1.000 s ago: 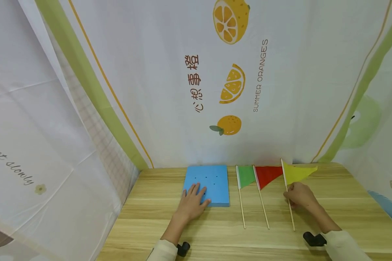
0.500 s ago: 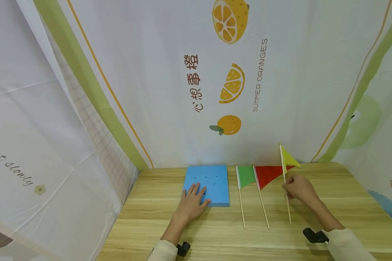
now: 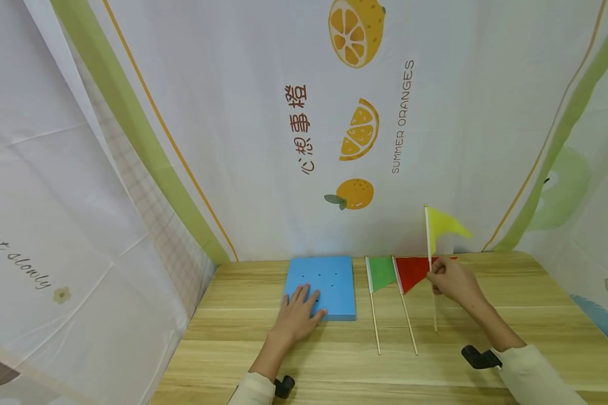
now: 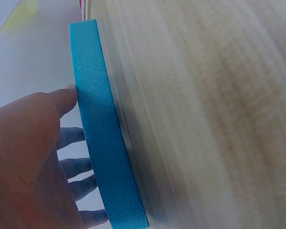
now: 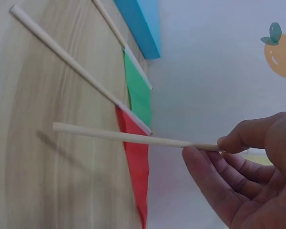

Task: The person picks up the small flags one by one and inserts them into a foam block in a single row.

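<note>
My left hand [image 3: 296, 318] rests with spread, straight fingers on a blue foam block [image 3: 340, 301] that has several small holes in its top. In the left wrist view the fingertips touch the block's upper face, along its thick side [image 4: 102, 129]. My right hand [image 3: 454, 281] pinches the wooden stick of a yellow pennant flag [image 3: 442, 222] between thumb and fingers. This flag is raised nearly upright, its stick's lower end above the table. Behind it lies a red pennant flag [image 3: 410, 273], partly covered by the hand. A green pennant flag [image 3: 381, 273] lies to the left of the red one.
The wooden table [image 3: 233, 349] ends at the back against a white curtain [image 3: 263, 214] printed with oranges. Both flat flags lie side by side, sticks toward me, between the block and my right hand. Black wrist mounts [image 3: 478, 357] sit at both sleeves.
My right hand has lifted the yellow flag from the table, tilted it upright and moved it a little left and away from me, over the red flag. The left hand has stayed put.
</note>
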`<state>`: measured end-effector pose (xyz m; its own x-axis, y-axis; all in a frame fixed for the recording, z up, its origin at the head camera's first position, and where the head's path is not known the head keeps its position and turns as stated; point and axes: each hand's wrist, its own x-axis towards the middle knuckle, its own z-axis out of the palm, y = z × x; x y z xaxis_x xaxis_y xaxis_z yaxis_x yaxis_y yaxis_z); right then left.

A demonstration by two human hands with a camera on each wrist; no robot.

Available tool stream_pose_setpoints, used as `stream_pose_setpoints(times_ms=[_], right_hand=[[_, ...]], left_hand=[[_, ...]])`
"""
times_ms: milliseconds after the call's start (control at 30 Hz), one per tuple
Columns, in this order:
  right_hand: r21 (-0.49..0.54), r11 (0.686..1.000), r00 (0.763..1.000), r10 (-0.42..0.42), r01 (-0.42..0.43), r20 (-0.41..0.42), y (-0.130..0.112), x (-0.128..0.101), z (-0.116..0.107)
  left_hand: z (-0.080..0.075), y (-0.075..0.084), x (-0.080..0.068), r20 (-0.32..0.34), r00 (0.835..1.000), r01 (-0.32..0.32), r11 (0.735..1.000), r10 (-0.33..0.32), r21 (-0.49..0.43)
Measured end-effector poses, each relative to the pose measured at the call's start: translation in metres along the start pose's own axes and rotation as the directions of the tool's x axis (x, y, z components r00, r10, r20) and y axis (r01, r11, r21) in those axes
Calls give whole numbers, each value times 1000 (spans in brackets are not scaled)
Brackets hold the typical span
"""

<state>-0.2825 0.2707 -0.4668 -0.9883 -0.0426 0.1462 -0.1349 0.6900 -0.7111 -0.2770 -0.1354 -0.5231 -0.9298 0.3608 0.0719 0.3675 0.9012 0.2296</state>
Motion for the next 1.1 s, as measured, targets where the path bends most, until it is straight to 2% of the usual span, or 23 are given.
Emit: stream_pose_setpoints(times_ms=[300, 667, 933, 1100], right_hand=[[25, 997, 994, -71, 74, -82, -21, 10, 8], [-33, 992, 984, -126, 123, -129, -42, 23, 19], [10, 984, 972, -177, 181, -153, -63, 31, 28], [62, 981, 976, -173, 183, -133, -74, 37, 34]], left_hand=[[0, 0, -1, 3, 1000, 3, 1000, -3, -7], [0, 1, -1, 11, 1000, 5, 1000, -5, -16], [2, 0, -2, 8, 1000, 3, 1000, -3, -23], [2, 0, -1, 18, 1000, 4, 1000, -4, -21]])
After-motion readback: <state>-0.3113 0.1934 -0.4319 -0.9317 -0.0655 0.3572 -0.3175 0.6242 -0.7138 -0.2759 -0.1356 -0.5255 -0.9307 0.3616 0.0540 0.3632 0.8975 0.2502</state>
